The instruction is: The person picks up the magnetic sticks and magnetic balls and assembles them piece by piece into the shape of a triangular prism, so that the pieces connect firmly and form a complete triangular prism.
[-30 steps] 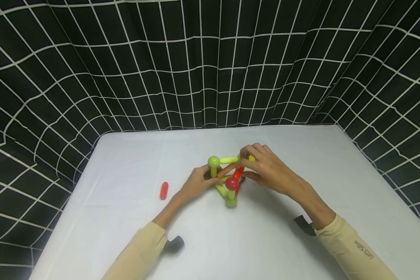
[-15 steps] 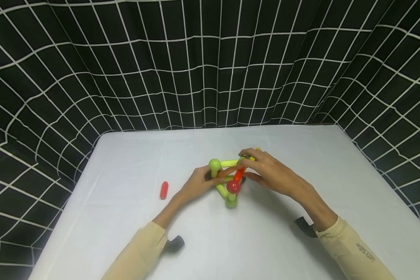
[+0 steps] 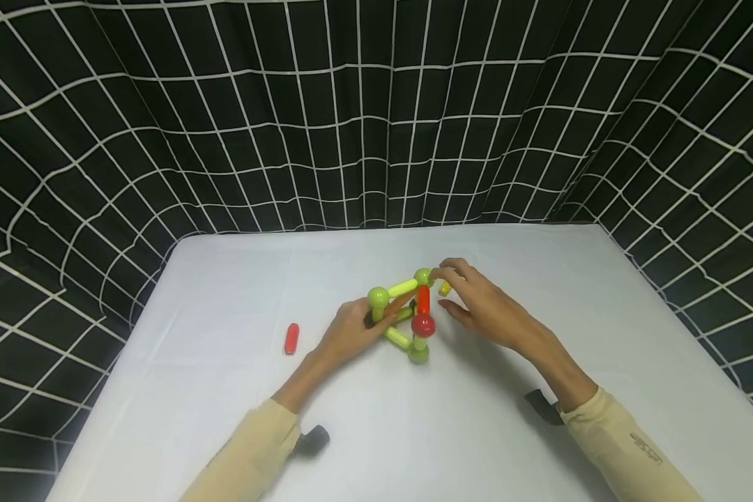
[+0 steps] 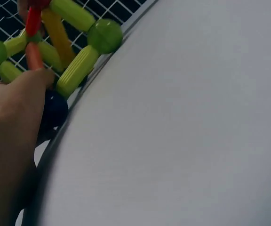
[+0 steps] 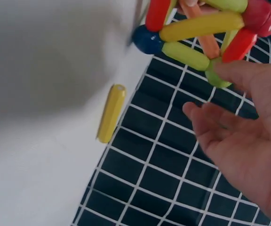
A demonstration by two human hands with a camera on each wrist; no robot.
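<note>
My left hand (image 3: 350, 331) grips a frame of magnetic rods and balls from its left side, fingers around the orange rod (image 4: 34, 55) and by a dark blue ball (image 4: 55, 108). In the head view, a red rod (image 3: 423, 300) runs from a red ball (image 3: 423, 325) to the far green ball (image 3: 423, 277). Another green ball (image 3: 378, 297) tops the left corner. My right hand (image 3: 489, 303) is at the frame's right side, fingers spread from the thumb. In the right wrist view, one fingertip meets a green ball (image 5: 217, 75); whether it presses is unclear.
A loose yellow rod (image 5: 111, 113) lies on the white table (image 3: 351, 432) beside the right hand. Left of the frame lies a loose red rod (image 3: 291, 339). A dark gridded curtain (image 3: 364, 125) surrounds the table's back and sides.
The frame has turned a little, so its red rod now points more straight away from me. My right hand's fingers have come off the red rod, uncovering the far green ball.
</note>
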